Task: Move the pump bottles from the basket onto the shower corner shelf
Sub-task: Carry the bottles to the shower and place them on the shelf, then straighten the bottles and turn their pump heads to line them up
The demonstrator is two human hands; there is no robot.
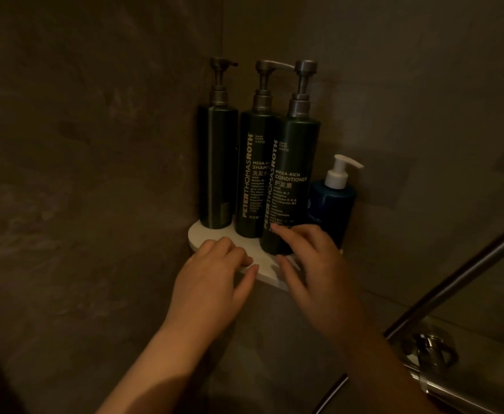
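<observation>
Four pump bottles stand upright on the white corner shelf [203,234]: an unlabelled dark bottle [218,165], the shampoo bottle [252,174], the conditioner bottle [292,180] in front, and a shorter blue bottle [332,204] with a white pump. No basket is in view, so we judge placement nearly complete. Our left hand [211,276] rests on the shelf edge, fingers loosely curled, empty; our right hand [313,264] touches the conditioner base, fingers spread, not gripping.

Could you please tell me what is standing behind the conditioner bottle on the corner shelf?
Behind the conditioner bottle stands the shampoo bottle, its label partly covered, and the shorter blue pump bottle, its lower left side hidden.
</observation>
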